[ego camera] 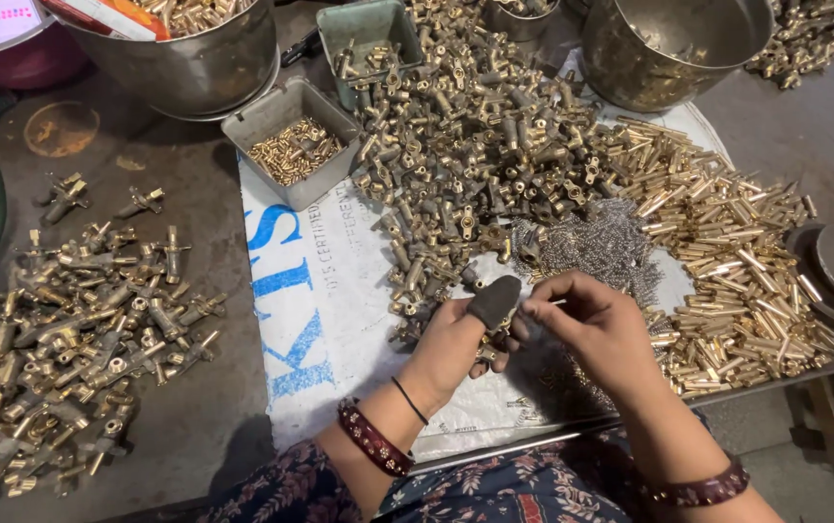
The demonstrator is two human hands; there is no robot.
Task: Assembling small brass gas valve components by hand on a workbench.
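A broad heap of brass valve bodies point(465, 145) covers the white printed sack point(339, 320) on the worktable, flanked by brass pins point(727, 252) and small steel springs point(601, 247). Low at centre, the left hand point(460, 334), its thumb in a dark rubber cap point(494, 300), clamps one brass fitting point(496, 334): small, rigid, dense for its size, likely slick, best pinched across its body. The right hand point(596, 324) pinches a thin steel pin point(550, 304), fingertips together.

Golden brass fittings point(475, 126), grey thumb cover point(494, 300), maroon dotted bangle point(374, 441), white sack point(339, 320) with blue lettering.
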